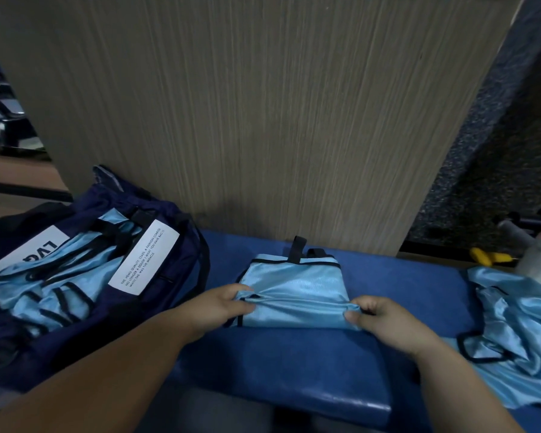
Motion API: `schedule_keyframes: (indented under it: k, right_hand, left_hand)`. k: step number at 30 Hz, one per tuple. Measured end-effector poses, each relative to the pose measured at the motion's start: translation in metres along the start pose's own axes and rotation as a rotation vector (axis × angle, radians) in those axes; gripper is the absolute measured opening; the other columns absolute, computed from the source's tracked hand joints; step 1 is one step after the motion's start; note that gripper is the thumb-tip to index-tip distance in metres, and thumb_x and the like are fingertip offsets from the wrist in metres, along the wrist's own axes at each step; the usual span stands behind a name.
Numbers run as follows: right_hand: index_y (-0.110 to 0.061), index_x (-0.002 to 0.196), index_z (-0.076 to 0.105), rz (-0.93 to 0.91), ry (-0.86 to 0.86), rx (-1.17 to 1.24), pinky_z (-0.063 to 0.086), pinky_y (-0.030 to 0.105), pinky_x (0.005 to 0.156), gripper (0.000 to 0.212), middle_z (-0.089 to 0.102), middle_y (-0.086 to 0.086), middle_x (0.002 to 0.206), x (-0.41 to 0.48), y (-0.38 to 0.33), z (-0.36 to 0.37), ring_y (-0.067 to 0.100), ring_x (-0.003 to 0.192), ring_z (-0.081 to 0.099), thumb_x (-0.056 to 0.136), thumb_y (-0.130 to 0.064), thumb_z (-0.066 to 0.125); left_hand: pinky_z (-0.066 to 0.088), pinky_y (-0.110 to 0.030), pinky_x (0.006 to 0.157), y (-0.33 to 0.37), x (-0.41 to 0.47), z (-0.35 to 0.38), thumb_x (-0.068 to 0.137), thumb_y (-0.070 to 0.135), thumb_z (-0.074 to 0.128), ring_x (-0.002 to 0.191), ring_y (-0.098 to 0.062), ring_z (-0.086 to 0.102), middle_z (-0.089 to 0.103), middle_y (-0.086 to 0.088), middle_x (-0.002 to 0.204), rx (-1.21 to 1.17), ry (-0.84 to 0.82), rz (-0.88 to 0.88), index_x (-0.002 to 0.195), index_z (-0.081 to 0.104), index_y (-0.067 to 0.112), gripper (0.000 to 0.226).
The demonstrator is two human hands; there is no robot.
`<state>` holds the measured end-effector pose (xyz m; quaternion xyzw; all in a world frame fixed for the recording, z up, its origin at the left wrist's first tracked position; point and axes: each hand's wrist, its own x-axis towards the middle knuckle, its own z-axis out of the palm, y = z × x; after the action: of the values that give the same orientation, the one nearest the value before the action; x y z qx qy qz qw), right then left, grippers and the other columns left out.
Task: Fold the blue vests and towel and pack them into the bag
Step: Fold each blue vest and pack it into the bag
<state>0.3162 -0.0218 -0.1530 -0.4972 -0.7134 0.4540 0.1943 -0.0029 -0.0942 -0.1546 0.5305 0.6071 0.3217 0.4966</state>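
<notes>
Fingers (244, 303) of both hands pinch folded vest's (297, 292) near edge | vest mid-counter (294, 364), bag (175, 264) left | risk: slick fabric slips, fold springs open when lifted

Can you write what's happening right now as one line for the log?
step: folding | left hand, right hand: gripping vest | bag: open, vests inside | unfolded vest: waiting at right

Two bare forearms, no sleeves in view up to the frame edge. No rings, watch or bands on left hand (228, 303) or right hand (384, 321); short, plain nails. Grey cloth over the lap at the bottom edge, blurred.
</notes>
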Motion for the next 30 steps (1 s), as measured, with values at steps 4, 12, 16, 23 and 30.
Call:
schedule_keyframes:
  k: [4, 12, 16, 23, 30]
  right_hand:
    - [-0.005, 0.088, 0.067, 0.029, 0.103, -0.018, 0.045, 0.031, 0.071, 0.025, 0.061, 0.001, 0.074, 0.007, 0.001, 0.008, 0.014, 0.071, 0.054, 0.097, -0.027, 0.060]
    - [-0.026, 0.090, 0.059, 0.065, 0.279, -0.292, 0.043, 0.030, 0.072, 0.019, 0.062, -0.006, 0.085, 0.018, -0.008, 0.022, 0.017, 0.086, 0.057, 0.101, -0.035, 0.046]
    - [-0.024, 0.116, 0.061, 0.108, 0.339, -0.450, 0.040, 0.030, 0.071, 0.028, 0.062, -0.001, 0.096, 0.019, -0.011, 0.027, 0.019, 0.090, 0.053, 0.102, -0.040, 0.042]
    - [-0.024, 0.096, 0.050, 0.052, 0.488, -0.577, 0.036, 0.030, 0.058, 0.019, 0.057, -0.007, 0.082, 0.019, -0.013, 0.034, 0.017, 0.075, 0.051, 0.093, -0.042, 0.057]
    - [-0.030, 0.071, 0.044, -0.252, 0.414, -0.629, 0.029, 0.018, 0.056, 0.032, 0.049, -0.012, 0.066, 0.021, -0.004, 0.033, 0.009, 0.072, 0.046, 0.083, -0.021, 0.072]
  left_hand:
    - [0.040, -0.026, 0.096, 0.002, 0.007, 0.001, 0.094, 0.038, 0.059, 0.115, -0.005, 0.052, 0.057, 0.012, 0.122, 0.108, 0.107, -0.015, 0.113, 0.060, 0.042, 0.019]
    - [0.047, -0.029, 0.077, -0.004, 0.023, 0.006, 0.094, 0.030, 0.060, 0.097, -0.020, 0.061, 0.064, -0.001, 0.104, 0.249, 0.326, -0.006, 0.106, 0.053, 0.022, 0.016]
    - [0.044, -0.023, 0.068, -0.011, 0.028, 0.012, 0.088, 0.024, 0.068, 0.080, -0.012, 0.054, 0.056, 0.004, 0.098, 0.330, 0.469, 0.077, 0.087, 0.052, 0.021, 0.016]
    - [0.044, -0.021, 0.073, -0.022, 0.027, 0.018, 0.085, 0.014, 0.070, 0.080, -0.010, 0.052, 0.052, 0.009, 0.086, 0.438, 0.525, 0.289, 0.069, 0.052, 0.032, 0.030]
    - [0.036, -0.019, 0.091, -0.023, 0.025, 0.016, 0.096, 0.019, 0.056, 0.102, -0.003, 0.044, 0.055, 0.020, 0.093, 0.531, 0.328, 0.245, 0.079, 0.056, 0.049, 0.035]
